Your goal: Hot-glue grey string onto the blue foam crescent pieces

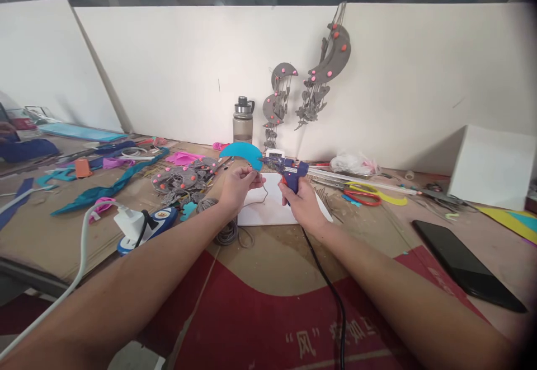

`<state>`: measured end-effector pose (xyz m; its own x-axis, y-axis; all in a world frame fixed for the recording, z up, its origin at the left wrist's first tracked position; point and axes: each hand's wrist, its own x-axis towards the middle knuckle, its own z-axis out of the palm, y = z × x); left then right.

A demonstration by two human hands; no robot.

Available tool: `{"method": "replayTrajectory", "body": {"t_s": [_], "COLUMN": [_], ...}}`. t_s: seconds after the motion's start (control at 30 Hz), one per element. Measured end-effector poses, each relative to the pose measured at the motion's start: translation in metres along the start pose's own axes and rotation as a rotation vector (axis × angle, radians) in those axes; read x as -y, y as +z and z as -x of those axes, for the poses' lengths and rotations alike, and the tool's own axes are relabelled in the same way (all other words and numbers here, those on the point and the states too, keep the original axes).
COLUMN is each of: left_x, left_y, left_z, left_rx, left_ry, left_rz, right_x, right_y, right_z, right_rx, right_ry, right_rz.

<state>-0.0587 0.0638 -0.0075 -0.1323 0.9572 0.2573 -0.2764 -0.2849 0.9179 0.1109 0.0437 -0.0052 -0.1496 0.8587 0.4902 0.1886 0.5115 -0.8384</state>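
Head view looks down on a cluttered bench (268, 258) with a white sheet (268, 207) at its middle, just beyond both hands. Right hand (302, 205) has its fingers clamped around a blue glue gun (289, 167), nozzle pointing left at a blue crescent cutout (242, 151). Left hand (239, 187) pinches that crescent's lower edge above the sheet, fingers together, with a thin wire (262, 195) dangling beneath.

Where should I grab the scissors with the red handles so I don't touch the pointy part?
Take the red-handled scissors by the red loops at their right end, coming from the near side of the table. The loops face the open table edge, while the other end runs left toward the glue gun in the right hand.
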Motion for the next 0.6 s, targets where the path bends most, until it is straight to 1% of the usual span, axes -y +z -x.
{"method": "replayTrajectory", "body": {"t_s": [0.1, 0.27, 0.4, 0.6], "left_x": [-0.0019, -0.0041, -0.0034, -0.0008], "left_y": [0.0002, 0.0013, 0.0016, 0.0001], "left_z": [-0.0001, -0.0007, -0.0022, -0.0038], "left_rx": [-0.023, -0.082, -0.105, -0.094], "left_ry": [0.020, 0.022, 0.010, 0.025], "left_rz": [-0.003, -0.004, 0.020, 0.039], "right_x": [0.0008, 0.0014, 0.0020, 0.0024], "right_y": [-0.0002, -0.0011, -0.0021, -0.0018], "right_z": [0.0024, 0.0037, 0.0035, 0.0033], "right_rx": [0.012, 0.018, 0.003, 0.016], "right_ry": [-0.047, -0.099, -0.106, -0.109], "right_rz": [0.142, 0.292, 0.332, 0.358]}}
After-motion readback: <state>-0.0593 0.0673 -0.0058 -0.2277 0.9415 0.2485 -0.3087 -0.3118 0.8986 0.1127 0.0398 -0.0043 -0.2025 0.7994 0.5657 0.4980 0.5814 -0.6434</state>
